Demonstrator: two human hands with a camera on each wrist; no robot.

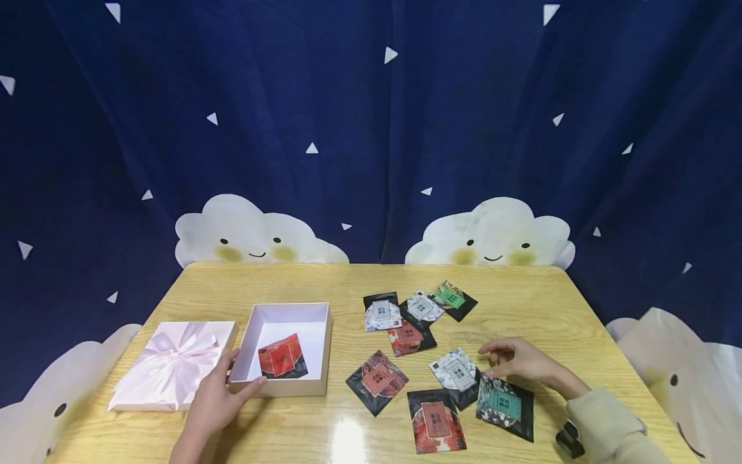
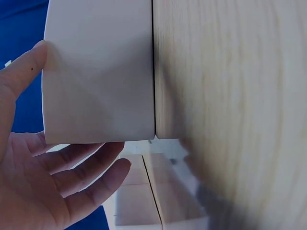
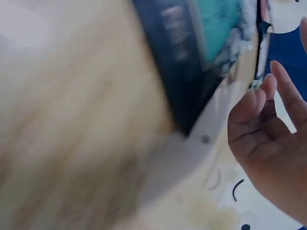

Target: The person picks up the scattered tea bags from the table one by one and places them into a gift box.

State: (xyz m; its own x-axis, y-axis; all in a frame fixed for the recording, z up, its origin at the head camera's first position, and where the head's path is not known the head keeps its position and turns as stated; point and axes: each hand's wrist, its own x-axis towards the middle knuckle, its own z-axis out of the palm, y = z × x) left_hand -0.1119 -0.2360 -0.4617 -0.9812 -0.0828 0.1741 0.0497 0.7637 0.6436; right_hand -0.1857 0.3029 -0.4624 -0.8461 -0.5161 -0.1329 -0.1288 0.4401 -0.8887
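Note:
My left hand (image 1: 218, 397) holds the near left corner of an open white box (image 1: 315, 386), its thumb on the front rim and its fingers along the left side. In the left wrist view the box's outer wall (image 2: 98, 81) lies between thumb and fingers. Inside the box is a red and black sachet (image 1: 282, 356). On the right, my right hand (image 1: 524, 362) hovers with loosely bent fingers, nothing in its grasp, over the upper edge of a green and black sachet (image 1: 502, 407). A white and black sachet (image 1: 456, 370) lies just left of its fingertips.
A pale pink box lid (image 1: 156, 374) with a ribbon bow lies left of the box. Several more sachets lie across the table: red ones (image 1: 436, 422) in front, white ones (image 1: 380, 312) and a green one (image 1: 452, 299) farther back. A dark curtain (image 1: 371, 129) hangs behind the table.

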